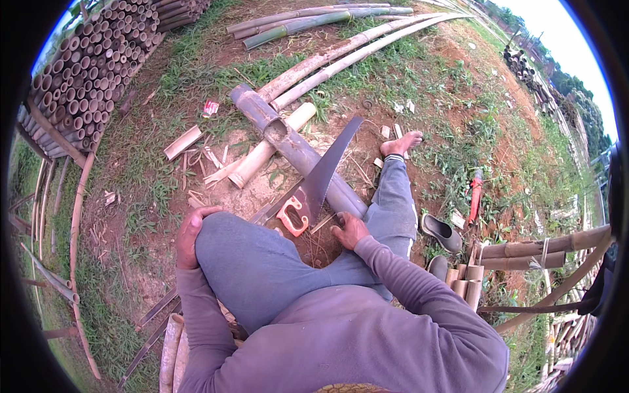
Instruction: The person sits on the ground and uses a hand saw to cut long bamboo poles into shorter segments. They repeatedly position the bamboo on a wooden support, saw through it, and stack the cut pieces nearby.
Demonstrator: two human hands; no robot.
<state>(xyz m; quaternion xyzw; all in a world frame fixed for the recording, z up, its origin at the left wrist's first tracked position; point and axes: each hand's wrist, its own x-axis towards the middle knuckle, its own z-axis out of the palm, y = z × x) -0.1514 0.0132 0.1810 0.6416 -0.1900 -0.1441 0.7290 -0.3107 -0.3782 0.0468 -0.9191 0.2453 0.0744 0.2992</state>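
Note:
My left hand (192,237) rests on my bent left knee, fingers laid over it. My right hand (352,230) is beside my right thigh, close to the near end of a thick dark bamboo pole (304,156); its thumb and a finger stand apart, with nothing visible between them. A hand saw (331,164) with an orange handle (292,217) leans on that pole, touched by neither hand. The pole has a notch (276,130) cut in it and lies across a shorter pale bamboo piece (255,164). A thin stick (322,224) lies near my right fingers.
Cut bamboo is stacked at the upper left (85,78). Long poles (354,62) lie ahead on grass and soil. A split bamboo piece (183,142) and chips lie left. On the right are a dark shoe (441,233), a red-wrapped tool (475,200) and a bamboo rack (524,252).

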